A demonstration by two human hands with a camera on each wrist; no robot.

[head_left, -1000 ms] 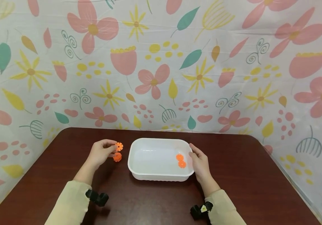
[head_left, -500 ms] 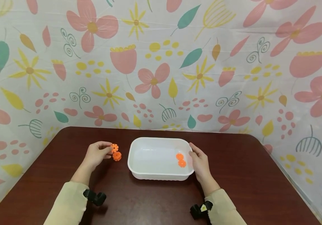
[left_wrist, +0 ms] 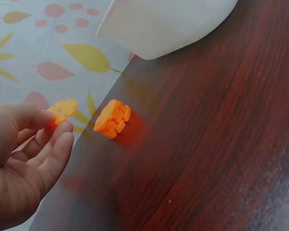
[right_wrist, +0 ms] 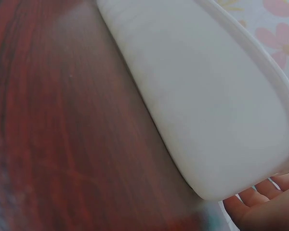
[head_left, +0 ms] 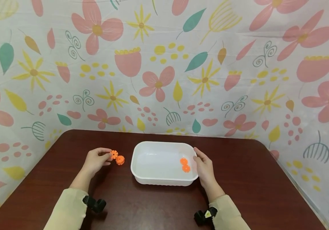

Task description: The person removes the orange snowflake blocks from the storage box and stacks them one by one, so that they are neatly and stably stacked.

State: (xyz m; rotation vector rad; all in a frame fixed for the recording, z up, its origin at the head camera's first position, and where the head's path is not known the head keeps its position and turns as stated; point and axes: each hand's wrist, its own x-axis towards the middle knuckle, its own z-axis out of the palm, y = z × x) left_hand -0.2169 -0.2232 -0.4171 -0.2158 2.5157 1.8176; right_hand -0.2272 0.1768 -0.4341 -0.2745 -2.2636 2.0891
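Observation:
Between thumb and fingers, my left hand [head_left: 96, 162] pinches an orange snowflake building disc [head_left: 114, 154] by its edge; the left wrist view shows the disc [left_wrist: 66, 109] held above the table level. Close beside it on the table is a small stack of orange snowflake discs [head_left: 120, 160], seen side-on in the left wrist view. My right hand [head_left: 205, 169] grips the right end of a white plastic tub [head_left: 164, 181], thumb at the rim. Its fingers are partly hidden behind the tub wall in the right wrist view. Two orange discs [head_left: 184, 164] lie inside the tub, toward its right end.
A dark reddish-brown table [head_left: 153, 207] carries everything. Its far edge meets a flower-patterned cloth [head_left: 164, 64]. The tub stands mid-table, to the right of the stack. Black wrist cameras [head_left: 94, 204] are strapped on both forearms.
My left hand has drawn left and slightly down with its disc, away from the tub and to the left of the stack. My right hand and the tub stay in place.

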